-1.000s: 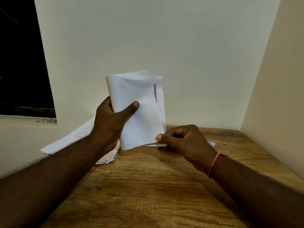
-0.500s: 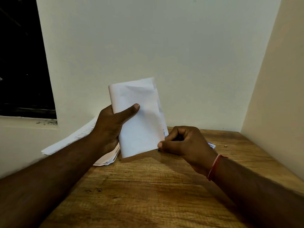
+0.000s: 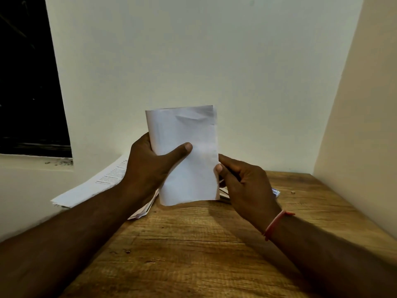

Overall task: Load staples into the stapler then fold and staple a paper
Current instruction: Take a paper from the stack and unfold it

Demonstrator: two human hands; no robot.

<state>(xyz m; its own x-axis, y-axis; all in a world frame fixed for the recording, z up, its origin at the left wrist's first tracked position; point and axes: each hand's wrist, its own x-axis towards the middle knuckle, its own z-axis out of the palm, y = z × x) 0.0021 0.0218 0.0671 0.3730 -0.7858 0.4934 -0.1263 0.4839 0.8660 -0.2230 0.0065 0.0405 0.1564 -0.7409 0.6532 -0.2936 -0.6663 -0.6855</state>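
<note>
A folded white paper (image 3: 193, 160) stands upright just above the wooden table (image 3: 193, 244), its layers lying flat together. My left hand (image 3: 150, 166) grips its left edge, thumb across the front. My right hand (image 3: 242, 183) pinches the paper's right edge between thumb and curled fingers. The stapler cannot be made out; dark and pale items (image 3: 224, 195) behind the paper and under my right hand are mostly hidden.
A stack of printed sheets (image 3: 96, 186) hangs over the table's back left corner. A small blue-white item (image 3: 276, 192) pokes out behind my right hand. A tiny object (image 3: 292, 192) lies near the right wall. Walls close the back and right; a dark window is at left.
The loose back flap has closed flat against the front of the paper. My right hand moved up from the bottom corner to the right edge. The paper shifted slightly right.
</note>
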